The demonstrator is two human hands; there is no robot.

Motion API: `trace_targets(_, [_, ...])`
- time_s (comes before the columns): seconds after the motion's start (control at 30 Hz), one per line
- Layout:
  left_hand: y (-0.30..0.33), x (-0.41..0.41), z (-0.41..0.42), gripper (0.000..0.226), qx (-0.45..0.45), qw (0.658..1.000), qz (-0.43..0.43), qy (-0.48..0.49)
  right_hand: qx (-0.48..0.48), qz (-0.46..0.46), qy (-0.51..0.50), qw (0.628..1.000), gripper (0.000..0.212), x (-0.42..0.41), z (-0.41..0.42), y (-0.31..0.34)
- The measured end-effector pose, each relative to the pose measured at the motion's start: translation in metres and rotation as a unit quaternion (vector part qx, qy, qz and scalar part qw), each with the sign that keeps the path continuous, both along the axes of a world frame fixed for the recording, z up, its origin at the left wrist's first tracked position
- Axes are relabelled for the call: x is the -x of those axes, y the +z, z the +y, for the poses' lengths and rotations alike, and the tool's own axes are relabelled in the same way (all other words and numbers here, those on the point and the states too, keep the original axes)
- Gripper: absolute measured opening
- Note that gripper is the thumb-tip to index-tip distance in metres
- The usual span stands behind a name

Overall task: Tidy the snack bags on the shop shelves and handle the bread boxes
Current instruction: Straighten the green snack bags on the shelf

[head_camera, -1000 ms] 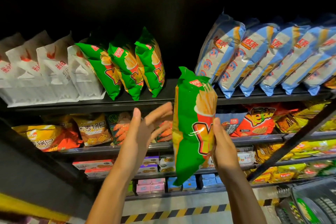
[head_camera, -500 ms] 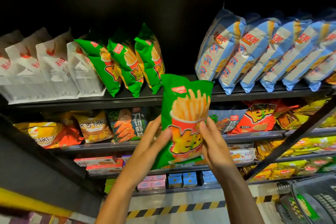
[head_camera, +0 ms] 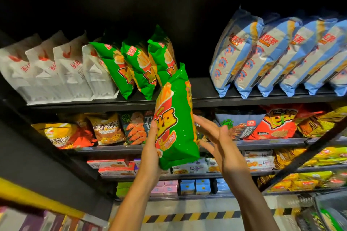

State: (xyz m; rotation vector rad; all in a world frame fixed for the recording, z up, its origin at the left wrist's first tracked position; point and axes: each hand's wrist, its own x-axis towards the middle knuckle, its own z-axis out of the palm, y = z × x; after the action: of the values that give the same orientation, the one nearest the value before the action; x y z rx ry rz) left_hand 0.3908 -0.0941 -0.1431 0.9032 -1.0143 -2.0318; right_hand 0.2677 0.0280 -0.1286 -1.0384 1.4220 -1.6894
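My left hand [head_camera: 151, 151] grips a green fries snack bag [head_camera: 177, 129] by its lower left side and holds it upright in front of the top shelf [head_camera: 187, 102]. The bag's top reaches the gap on that shelf. My right hand [head_camera: 216, 137] is just right of the bag, fingers straight and spread; whether it touches the bag I cannot tell. Three matching green bags [head_camera: 139, 65] lean on the top shelf just left of the gap.
White bags [head_camera: 56, 69] fill the top shelf's left end and several blue-and-white bags [head_camera: 281, 58] its right. Lower shelves hold orange, yellow and red snack bags [head_camera: 276, 125] and small boxes [head_camera: 195, 186]. A dark diagonal bar [head_camera: 309, 152] crosses at right.
The bag has risen toward the top shelf and turned edge-on. My left hand now holds it alone; my right hand has let go and opened beside it.
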Motion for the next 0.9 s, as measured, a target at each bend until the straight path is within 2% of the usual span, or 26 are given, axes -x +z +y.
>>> trace_targets(0.17, [0.000,-0.002,0.000,0.041,0.019,1.000,-0.003,-0.003,-0.008,0.007,0.022,1.000,0.068,0.000,0.001,0.000])
trace_targets(0.23, [0.003,-0.003,0.000,0.049,0.041,0.999,-0.017,0.008,-0.010,-0.013,0.032,0.999,0.074,0.003,0.003,0.001])
trace_targets(0.3, [0.004,-0.006,0.001,0.059,0.105,0.994,-0.043,-0.001,-0.017,-0.032,0.041,0.999,0.077,0.007,0.004,0.000])
trace_targets(0.4, [0.007,-0.010,0.002,0.048,0.232,0.970,-0.069,-0.034,-0.028,-0.016,0.030,0.999,0.054,0.011,0.004,0.000])
trace_targets(0.43, [0.011,-0.013,0.003,0.052,0.250,0.964,-0.066,-0.054,-0.027,-0.027,0.014,0.999,0.051,0.011,0.005,0.001])
trace_targets(0.53, [0.014,-0.021,0.002,0.091,0.270,0.952,-0.047,-0.135,-0.030,-0.030,-0.036,0.998,0.043,0.017,0.010,-0.002])
trace_targets(0.57, [0.018,-0.024,0.003,0.092,0.278,0.945,-0.051,-0.164,-0.031,-0.032,-0.050,0.998,0.037,0.020,0.009,-0.002])
trace_targets(0.67, [0.018,-0.025,0.006,0.067,0.287,0.939,-0.062,-0.180,-0.038,-0.040,-0.066,0.996,0.027,0.023,0.014,0.006])
trace_targets(0.73, [0.025,-0.022,0.011,0.065,0.293,0.940,-0.072,-0.161,-0.057,-0.033,-0.055,0.996,0.022,0.023,0.016,0.011])
trace_targets(0.77, [0.026,-0.021,0.012,0.063,0.295,0.942,-0.077,-0.143,-0.067,-0.029,-0.047,0.996,0.027,0.024,0.017,0.011])
trace_targets(0.87, [0.030,-0.022,0.010,0.058,0.284,0.950,-0.066,-0.112,-0.024,0.031,-0.037,0.999,0.077,0.030,0.026,0.012])
trace_targets(0.9, [0.031,-0.022,0.009,0.058,0.276,0.952,-0.069,-0.111,0.003,0.068,-0.037,0.997,0.086,0.031,0.028,0.013])
